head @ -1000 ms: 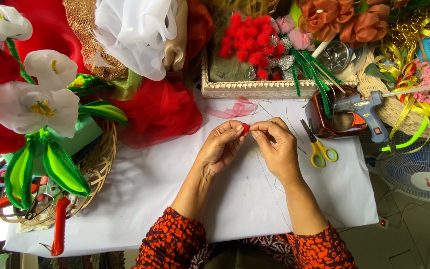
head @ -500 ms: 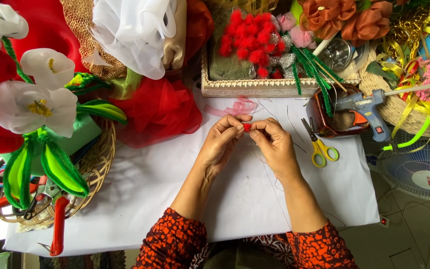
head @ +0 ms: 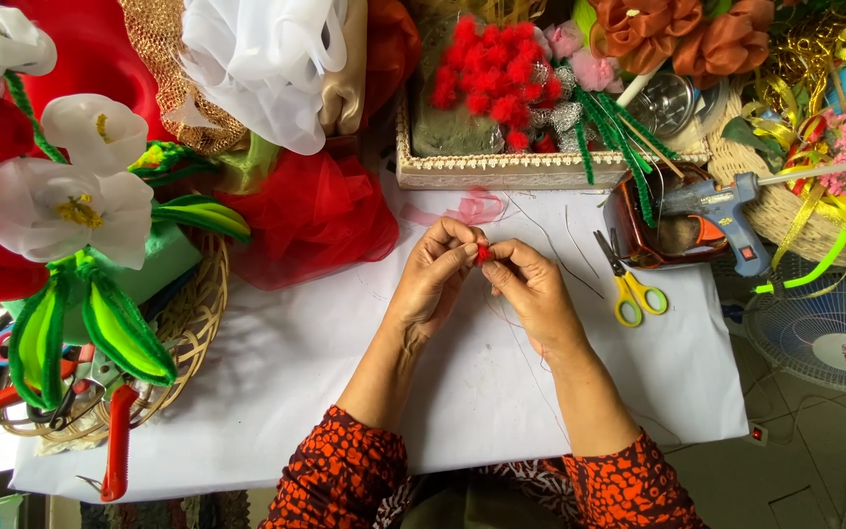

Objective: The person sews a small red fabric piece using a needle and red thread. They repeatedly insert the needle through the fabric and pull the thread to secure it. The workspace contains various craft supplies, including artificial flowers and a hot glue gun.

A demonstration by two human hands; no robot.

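Pinching a fuzzy red pompom (tiny, round), left hand, right hand, fingertips closed on it.

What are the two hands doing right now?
Left hand: fingers closed, pinching the small red pompom.
Right hand: fingers closed, pinching the same red pompom from the other side.

The scene is bright and evenly lit by soft, diffuse light, apparently from above. Shadows are faint: only a pale one under the left hand and right hand on the white sheet. The white fabric at upper centre is nearly blown out, with little fold detail. Colours are saturated. Focus is sharp at the centre; the corners soften slightly, and straight lines bend a little toward the frame edges.
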